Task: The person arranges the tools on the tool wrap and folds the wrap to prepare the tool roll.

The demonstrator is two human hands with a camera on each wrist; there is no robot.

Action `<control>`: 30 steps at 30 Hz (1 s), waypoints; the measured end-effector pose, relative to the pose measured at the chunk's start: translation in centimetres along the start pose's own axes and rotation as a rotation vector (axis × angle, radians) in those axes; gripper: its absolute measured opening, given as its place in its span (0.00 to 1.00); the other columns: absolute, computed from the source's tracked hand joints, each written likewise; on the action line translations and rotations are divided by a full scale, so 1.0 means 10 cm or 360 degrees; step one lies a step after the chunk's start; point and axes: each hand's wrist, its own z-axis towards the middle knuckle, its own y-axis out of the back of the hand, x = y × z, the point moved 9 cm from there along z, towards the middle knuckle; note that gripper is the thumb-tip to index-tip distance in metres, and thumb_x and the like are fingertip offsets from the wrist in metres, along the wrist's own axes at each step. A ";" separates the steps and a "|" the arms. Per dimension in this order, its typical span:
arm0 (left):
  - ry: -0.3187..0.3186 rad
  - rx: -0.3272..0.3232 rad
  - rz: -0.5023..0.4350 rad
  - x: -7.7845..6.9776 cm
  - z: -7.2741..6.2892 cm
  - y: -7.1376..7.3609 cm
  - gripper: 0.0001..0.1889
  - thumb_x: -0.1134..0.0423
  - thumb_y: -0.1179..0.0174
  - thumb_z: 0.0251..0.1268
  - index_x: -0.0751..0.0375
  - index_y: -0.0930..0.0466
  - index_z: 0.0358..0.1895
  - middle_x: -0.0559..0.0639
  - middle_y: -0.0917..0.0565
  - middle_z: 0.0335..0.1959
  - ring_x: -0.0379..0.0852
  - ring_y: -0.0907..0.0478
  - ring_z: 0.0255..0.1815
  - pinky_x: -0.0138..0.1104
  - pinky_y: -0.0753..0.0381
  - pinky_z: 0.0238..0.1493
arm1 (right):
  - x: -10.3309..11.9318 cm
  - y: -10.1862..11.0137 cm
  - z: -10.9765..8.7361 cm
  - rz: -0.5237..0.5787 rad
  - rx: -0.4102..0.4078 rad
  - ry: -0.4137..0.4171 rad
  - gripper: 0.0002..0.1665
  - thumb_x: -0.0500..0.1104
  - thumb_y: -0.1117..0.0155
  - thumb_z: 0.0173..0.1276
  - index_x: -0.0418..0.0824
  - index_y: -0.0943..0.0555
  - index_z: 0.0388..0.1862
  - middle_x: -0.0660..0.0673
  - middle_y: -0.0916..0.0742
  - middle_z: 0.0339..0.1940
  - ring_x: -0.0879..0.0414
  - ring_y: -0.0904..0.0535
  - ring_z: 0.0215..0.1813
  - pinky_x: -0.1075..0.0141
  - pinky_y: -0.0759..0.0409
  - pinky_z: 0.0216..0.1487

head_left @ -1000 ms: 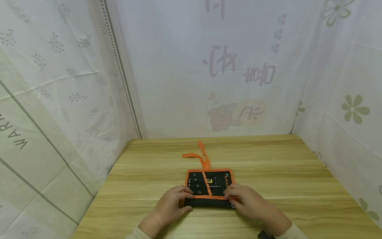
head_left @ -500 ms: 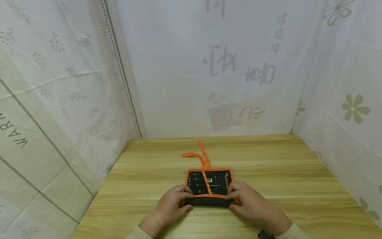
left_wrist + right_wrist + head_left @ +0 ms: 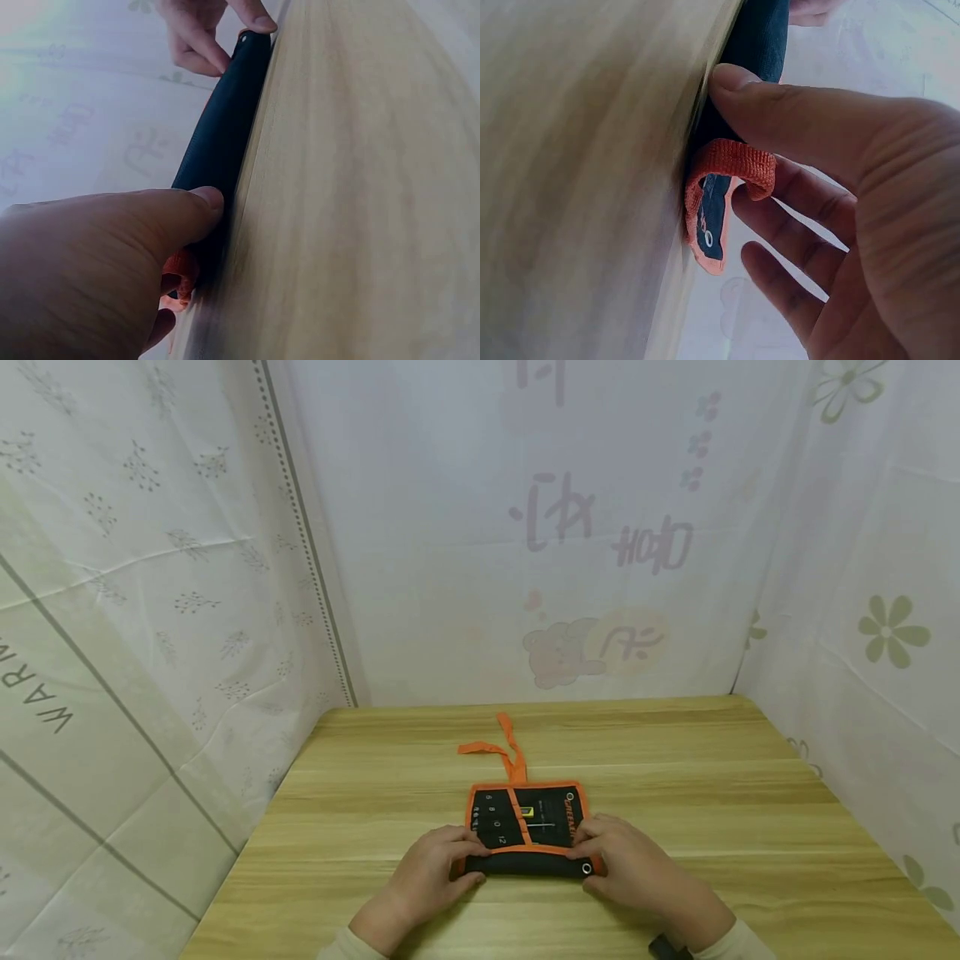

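Observation:
A black tool roll (image 3: 551, 818) with orange trim lies on the table, its near edge folded over into a thick roll (image 3: 525, 865). Sizes such as 6, 8, 10 and 12 are printed on its pockets. My left hand (image 3: 431, 877) pinches the left end of the folded part, thumb in front and fingers over the top. At the other end my right hand (image 3: 630, 868) grips it the same way, beside a metal eyelet (image 3: 587, 868). In the right wrist view, the orange-edged end (image 3: 731, 161) is curled into an open loop. Whether tools sit inside is hidden.
Two orange tie straps (image 3: 513, 768) trail from the far edge of the tool roll. The wooden table (image 3: 360, 793) is bounded by patterned curtains (image 3: 450, 568) at the back and both sides.
My right hand has shifted its grip slightly outward and away from me. The folded edge has crept slightly away from me, and the left hand stays nearly in place.

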 end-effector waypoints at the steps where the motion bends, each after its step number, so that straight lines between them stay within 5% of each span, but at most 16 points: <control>1: 0.0005 -0.0002 -0.0002 0.00 0.00 0.00 0.14 0.58 0.19 0.57 0.48 0.09 0.47 0.37 0.14 0.48 0.37 0.18 0.52 0.40 0.17 0.56 | -0.01 -0.01 0.00 0.0004 0.0009 -0.0013 0.24 0.43 0.11 0.50 0.51 0.07 0.49 0.64 0.19 0.46 0.62 0.22 0.52 0.56 0.18 0.54; 10: 0.0035 -0.0037 -0.0065 0.02 -0.01 0.01 0.14 0.57 0.22 0.62 0.43 0.12 0.50 0.32 0.15 0.48 0.32 0.20 0.46 0.39 0.17 0.54 | -0.07 -0.02 0.00 0.0023 0.0003 -0.0061 0.17 0.46 0.16 0.57 0.50 0.08 0.47 0.64 0.20 0.40 0.67 0.26 0.43 0.63 0.20 0.44; 17: 0.0104 -0.0007 -0.0166 0.05 -0.03 -0.02 0.13 0.57 0.28 0.69 0.41 0.15 0.53 0.33 0.21 0.49 0.33 0.27 0.44 0.34 0.21 0.47 | -0.07 -0.02 -0.03 0.0120 0.0025 -0.0083 0.14 0.43 0.22 0.64 0.51 0.10 0.49 0.62 0.22 0.44 0.66 0.27 0.45 0.64 0.21 0.46; 30: 0.0126 -0.0039 -0.0248 0.10 -0.05 -0.02 0.18 0.57 0.24 0.65 0.41 0.16 0.56 0.29 0.19 0.46 0.34 0.27 0.42 0.34 0.22 0.47 | -0.14 -0.08 -0.05 0.0298 0.0134 -0.0195 0.13 0.45 0.29 0.73 0.50 0.13 0.54 0.61 0.18 0.47 0.65 0.24 0.45 0.60 0.20 0.48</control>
